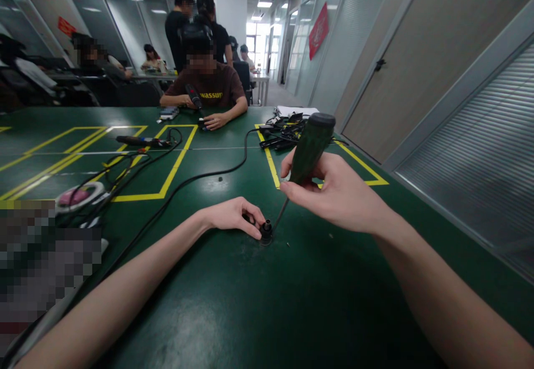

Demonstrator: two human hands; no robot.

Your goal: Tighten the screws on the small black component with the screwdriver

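Where the green table (233, 313) meets the left edge, a pixelated block, then a round pink-and-white object (79, 196) amid tangled black cables (137, 168). Beyond these, a dark pen-shaped tool (139, 141) lying across yellow floor-style markings (175, 163) painted on the tabletop. Farther back, seated at the table's far side, a person in a dark brown shirt (212, 88), one hand (214, 120) resting flat, a dark tool upright in the other. Others standing and sitting behind.

Nearer, centre: left hand (233, 216) reaching in from the lower left, fingers curled down and pinching a small black cylindrical part (266, 231) that stands on the tabletop, thumb and forefinger just beside or touching it; exact contact hard to make out at this size. Just right and above: right hand (334, 193) clenched around the dark green handle of a screwdriver (308, 149), held tilted, thin metal shaft slanting down-left with its tip meeting the top of the small black part.

Behind the right hand, a heap of black parts and wires (283, 132) inside another yellow-marked box. Far right, grey wall panels and slatted blinds (471, 152).
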